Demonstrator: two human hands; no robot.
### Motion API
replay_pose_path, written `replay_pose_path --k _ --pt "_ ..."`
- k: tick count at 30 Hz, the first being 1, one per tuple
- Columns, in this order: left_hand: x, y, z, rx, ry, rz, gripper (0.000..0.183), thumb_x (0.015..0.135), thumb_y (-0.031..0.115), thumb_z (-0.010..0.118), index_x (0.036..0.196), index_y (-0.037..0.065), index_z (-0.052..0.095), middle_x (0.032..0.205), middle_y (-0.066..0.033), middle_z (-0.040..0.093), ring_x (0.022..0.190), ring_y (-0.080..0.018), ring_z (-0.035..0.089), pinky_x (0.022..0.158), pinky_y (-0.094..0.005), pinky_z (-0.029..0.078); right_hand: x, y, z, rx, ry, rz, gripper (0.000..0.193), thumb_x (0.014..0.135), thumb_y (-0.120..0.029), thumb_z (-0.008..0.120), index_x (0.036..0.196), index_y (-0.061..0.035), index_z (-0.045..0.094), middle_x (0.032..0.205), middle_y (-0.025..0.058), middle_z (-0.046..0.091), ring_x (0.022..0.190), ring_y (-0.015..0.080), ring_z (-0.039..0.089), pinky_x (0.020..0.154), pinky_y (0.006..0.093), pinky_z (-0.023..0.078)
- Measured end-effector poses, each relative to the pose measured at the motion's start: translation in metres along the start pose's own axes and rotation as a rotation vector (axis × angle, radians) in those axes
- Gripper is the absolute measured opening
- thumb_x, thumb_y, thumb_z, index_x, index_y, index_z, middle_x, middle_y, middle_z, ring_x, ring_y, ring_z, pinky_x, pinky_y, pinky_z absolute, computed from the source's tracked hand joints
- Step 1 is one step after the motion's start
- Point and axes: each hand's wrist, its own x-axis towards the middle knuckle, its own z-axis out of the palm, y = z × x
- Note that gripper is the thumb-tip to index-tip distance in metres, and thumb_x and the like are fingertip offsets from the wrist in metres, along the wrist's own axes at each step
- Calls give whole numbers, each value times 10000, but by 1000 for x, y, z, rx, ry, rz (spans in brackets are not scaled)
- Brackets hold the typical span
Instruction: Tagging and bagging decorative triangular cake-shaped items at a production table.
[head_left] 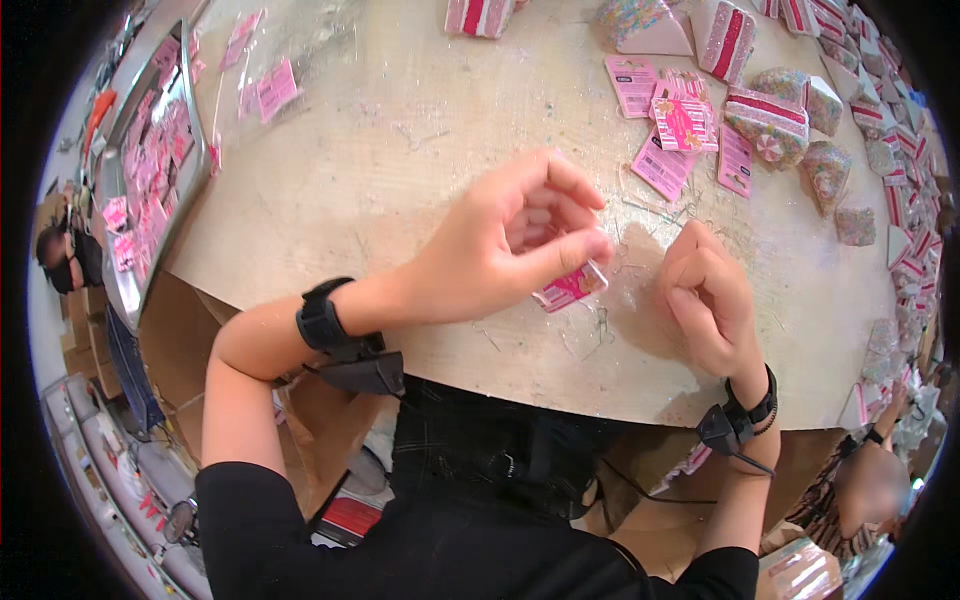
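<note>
We see our left hand loosely curled over the table, thumb and forefinger apart, with a small pink card showing just below the thumb; whether we grip it, we cannot tell. Our right hand is curled into a loose fist nearby, its contents hidden, and beyond it lie other pink cards beside cake-slice ornaments.
</note>
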Motion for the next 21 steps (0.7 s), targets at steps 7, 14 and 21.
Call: replay_pose_path --k 7,14,21 --pt "0 0 13 -108 -189 -76 327 949 -50 511 1257 -16 406 1148 -221 639 1115 -246 623 935 -353 530 -10 1 5 92 -93 -13 100 768 1 538 754 -24 442 701 83 393 603 214 419 544 331 329" --pt "5 14 6 -35 -256 0 393 984 -12 455 1369 4 379 1253 -166 602 1149 -231 602 936 -344 522 3 -8 0 112 -85 41 92 758 3 547 735 -34 466 660 76 419 557 210 427 512 334 333" --pt "5 -10 4 56 -274 28 271 979 29 492 1244 -23 516 1209 -111 609 1077 -182 627 901 -311 537 -4 -5 13 -55 -17 144 80 766 -38 592 739 -30 517 648 77 453 550 179 446 510 307 353"
